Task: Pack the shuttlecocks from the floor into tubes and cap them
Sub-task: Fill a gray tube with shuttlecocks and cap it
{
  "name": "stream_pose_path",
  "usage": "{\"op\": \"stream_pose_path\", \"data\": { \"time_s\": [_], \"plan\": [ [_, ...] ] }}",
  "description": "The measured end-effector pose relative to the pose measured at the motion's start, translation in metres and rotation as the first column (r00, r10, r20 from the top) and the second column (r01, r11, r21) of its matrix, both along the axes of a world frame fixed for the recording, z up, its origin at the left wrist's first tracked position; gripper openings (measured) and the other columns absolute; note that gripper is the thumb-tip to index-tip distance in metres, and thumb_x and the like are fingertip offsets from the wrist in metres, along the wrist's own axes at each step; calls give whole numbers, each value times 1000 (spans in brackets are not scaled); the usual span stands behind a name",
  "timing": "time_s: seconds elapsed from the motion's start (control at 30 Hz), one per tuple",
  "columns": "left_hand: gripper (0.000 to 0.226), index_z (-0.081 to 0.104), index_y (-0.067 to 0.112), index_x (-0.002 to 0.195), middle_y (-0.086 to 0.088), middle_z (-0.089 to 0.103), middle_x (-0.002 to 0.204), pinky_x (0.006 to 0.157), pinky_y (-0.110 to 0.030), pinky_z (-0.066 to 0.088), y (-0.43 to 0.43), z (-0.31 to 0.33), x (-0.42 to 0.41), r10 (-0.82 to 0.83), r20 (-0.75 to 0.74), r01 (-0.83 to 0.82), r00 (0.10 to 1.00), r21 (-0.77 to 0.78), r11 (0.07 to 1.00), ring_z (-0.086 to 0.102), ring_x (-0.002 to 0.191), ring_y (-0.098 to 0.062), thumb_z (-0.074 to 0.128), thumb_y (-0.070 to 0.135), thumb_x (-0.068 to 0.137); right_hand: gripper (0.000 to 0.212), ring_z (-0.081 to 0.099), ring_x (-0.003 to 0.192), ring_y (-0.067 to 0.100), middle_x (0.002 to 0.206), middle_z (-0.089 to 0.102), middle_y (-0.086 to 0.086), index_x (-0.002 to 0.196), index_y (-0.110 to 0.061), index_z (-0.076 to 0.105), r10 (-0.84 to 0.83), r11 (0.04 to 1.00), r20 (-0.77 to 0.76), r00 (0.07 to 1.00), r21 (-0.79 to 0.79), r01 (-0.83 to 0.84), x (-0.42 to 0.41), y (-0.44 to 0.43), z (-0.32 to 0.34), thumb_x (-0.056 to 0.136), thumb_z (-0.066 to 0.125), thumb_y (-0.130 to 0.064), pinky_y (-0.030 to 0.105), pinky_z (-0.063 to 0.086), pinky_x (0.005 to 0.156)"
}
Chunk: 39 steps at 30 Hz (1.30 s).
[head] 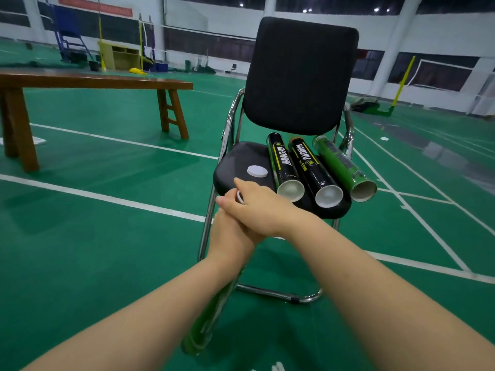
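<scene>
- The left hand [231,238] is clenched round the upper end of a green shuttlecock tube [207,314], which slants down toward the camera and is blurred along its length; no writing on it can be read.
- The right hand [261,210] lies over the tube's top end, thumb and forefinger pinching a white cap [240,197] there; whether the cap is fully seated is hidden by the fingers.
- Both hands are just in front of the front edge of a black padded chair [235,162] with a chrome frame.
- A loose white cap [257,171] lies flat on the seat, just beyond the right hand.
- Beside it lie two black tubes [284,162] [312,170], each printed "HANGYU", open ends toward the camera; their smaller print is unreadable.
- A second green tube [340,164] lies at the right of the seat, also open.
- White feathers [277,366] show at the bottom edge, on the green court floor [107,236].
- A wooden bench [93,81] stands to the left.
</scene>
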<state>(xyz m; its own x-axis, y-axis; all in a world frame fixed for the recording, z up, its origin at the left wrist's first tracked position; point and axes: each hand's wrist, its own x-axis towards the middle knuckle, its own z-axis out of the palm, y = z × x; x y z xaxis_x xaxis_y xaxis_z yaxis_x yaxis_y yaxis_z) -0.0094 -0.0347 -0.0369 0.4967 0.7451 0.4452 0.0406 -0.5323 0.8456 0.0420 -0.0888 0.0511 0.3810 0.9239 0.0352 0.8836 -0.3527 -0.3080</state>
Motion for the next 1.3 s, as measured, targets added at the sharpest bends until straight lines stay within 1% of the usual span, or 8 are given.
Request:
{"op": "stream_pose_path", "data": {
  "time_s": [0.1, 0.2, 0.27, 0.37, 0.57, 0.8, 1.07, 1.3],
  "plan": [
    [39, 42, 31, 96, 18, 55, 86, 61, -16, 46, -1, 2, 6, -34, -17, 36, 999, 118, 992, 57, 76, -9, 68, 15, 71, 76, 25, 139, 28, 154, 23, 4, 147, -19, 17, -13, 1000, -66, 998, 14, 14, 8, -5, -5, 88, 34, -64, 49, 28, 108],
    [38, 40, 28, 102, 21, 51, 88, 67, -26, 48, -3, -5, 11, -70, -59, 77, 996, 126, 989, 57, 83, -12, 61, 30, 71, 82, 23, 139, 28, 155, 20, 3, 148, -18, 15, -3, 999, -57, 998, -48, 1, 14, -9, -5, 86, 38, -67, 48, 26, 110],
    [49, 41, 28, 112, 25, 48, 95, 74, -20, 44, -9, -6, 12, -81, -56, 88, 995, 133, 987, 57, 93, -12, 67, 25, 71, 85, 31, 133, 30, 149, 28, 4, 142, -19, 25, 18, 992, -60, 998, -121, -25, 22, -14, -2, 79, 48, -70, 46, 32, 107],
    [73, 41, 23, 129, 8, 58, 111, 80, -22, 44, -14, 4, 8, -133, -84, 141, 988, 103, 985, 58, 99, -16, 73, 26, 63, 89, 39, 125, 21, 138, 34, -3, 136, -25, 28, 60, 985, -163, 985, -150, -85, 37, -29, 6, 67, 70, -61, 38, 39, 102],
    [86, 38, 14, 134, 2, 51, 120, 73, -13, 31, -17, 34, -5, -134, -138, 172, 981, 318, 932, 49, 97, -11, 83, 26, 62, 73, 49, 112, 14, 124, 47, -4, 129, -26, 40, 141, 984, -151, 978, 127, -122, 36, -59, 28, 66, 75, -20, 35, 48, 93],
    [74, 34, 19, 124, -5, 35, 133, 72, -42, 50, -25, 67, -17, -2, -57, 40, 998, 656, 754, 59, 95, -37, 59, 54, 63, 67, 50, 105, 19, 118, 44, -2, 123, -24, 39, 72, 911, 23, 997, 405, -75, 14, -85, 36, 66, 74, -26, 40, 46, 89],
    [59, 45, 17, 124, -5, 63, 116, 94, -34, 42, -46, 133, 18, -38, -111, 114, 993, 851, 512, 53, 109, -17, 56, 47, 74, 60, 46, 103, 14, 112, 43, -7, 116, -23, 41, -79, 684, 6, 997, 728, 50, 34, -118, 54, 65, 73, -21, 24, 41, 87],
    [63, 48, 13, 128, -2, 59, 128, 94, -46, 48, -53, 134, 101, -19, -183, 169, 983, 858, 485, 57, 116, -20, 67, 36, 72, 56, 46, 102, 20, 113, 46, 0, 115, -15, 45, -240, 605, 131, 962, 795, 43, 102, -127, 49, 67, 73, -19, 29, 43, 89]
  ]
}}
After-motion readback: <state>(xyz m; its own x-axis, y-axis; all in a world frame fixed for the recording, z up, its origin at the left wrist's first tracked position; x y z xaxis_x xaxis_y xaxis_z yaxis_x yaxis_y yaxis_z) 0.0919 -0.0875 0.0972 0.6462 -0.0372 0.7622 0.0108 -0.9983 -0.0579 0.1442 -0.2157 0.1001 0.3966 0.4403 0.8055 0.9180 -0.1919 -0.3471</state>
